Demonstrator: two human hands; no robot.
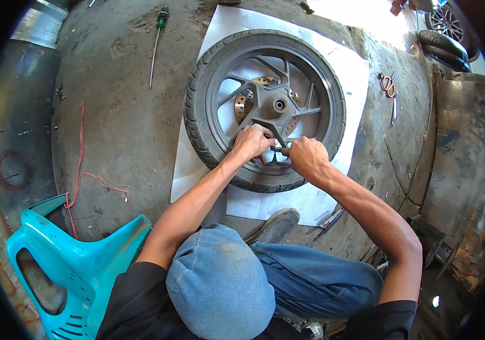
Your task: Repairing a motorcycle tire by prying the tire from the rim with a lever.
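Observation:
A motorcycle wheel (197, 85) with a dark tire, grey five-spoke rim and drilled brake disc (243, 102) lies flat on a white sheet (353, 73). My left hand (251, 141) is at the lower inner rim, fingers curled closed around something small that I cannot make out, beside the dark valve stem (274, 157). My right hand (309, 153) is closed on a dark handled tool (285, 151), which reaches toward the valve stem. The tool's tip is partly hidden by my left fingers.
A green-handled screwdriver (161, 20), red cord (81, 144) and orange-handled scissors (388, 86) lie on the concrete floor. A turquoise plastic seat (69, 260) is at lower left. Metal sheets (16, 124) stand on the left, another panel (457, 170) on the right, spare tires (443, 48) at upper right.

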